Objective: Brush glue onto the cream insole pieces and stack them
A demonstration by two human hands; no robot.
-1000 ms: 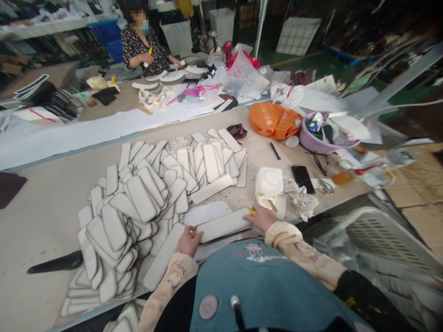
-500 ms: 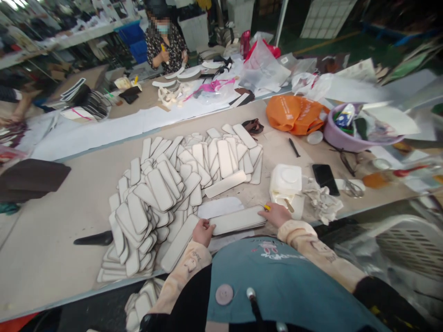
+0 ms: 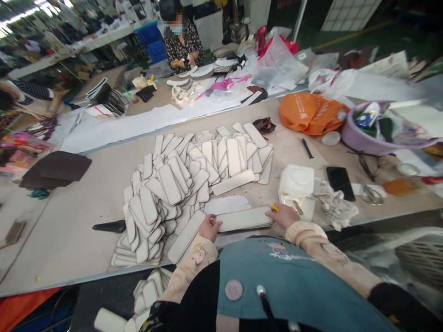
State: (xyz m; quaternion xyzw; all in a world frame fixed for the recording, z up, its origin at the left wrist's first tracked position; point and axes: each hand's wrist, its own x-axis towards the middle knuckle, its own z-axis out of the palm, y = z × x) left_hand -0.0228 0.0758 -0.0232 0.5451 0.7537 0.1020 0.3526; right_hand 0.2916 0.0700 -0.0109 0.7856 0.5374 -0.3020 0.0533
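My left hand [image 3: 210, 228] pinches the left end of a long pale strip with rounded corners [image 3: 244, 218], on top of a short stack at the table's front edge. At the stack's other end, my right hand [image 3: 286, 216] is closed round a thin tool with a yellow part [image 3: 274, 208]; its tip is too small to make out. Its fingers meet the strip's right end. Another pale strip [image 3: 186, 237] lies slanted beside my left hand. Beyond them spreads a large heap of similar strips [image 3: 169, 184]. A white sheet [image 3: 226, 204] lies just behind the stack.
Right of the heap stand a cut white plastic container [image 3: 296, 180], crumpled paper [image 3: 334, 205], a black phone [image 3: 341, 183] and scissors [image 3: 372, 193]. An orange bag [image 3: 308, 113] and purple basin [image 3: 363, 136] sit farther back. A co-worker [image 3: 187, 44] is across the table.
The whole view has shifted, so the table things appear farther right. Both hands stay at the two ends of the strip. Across the table, the co-worker's hands have lowered.
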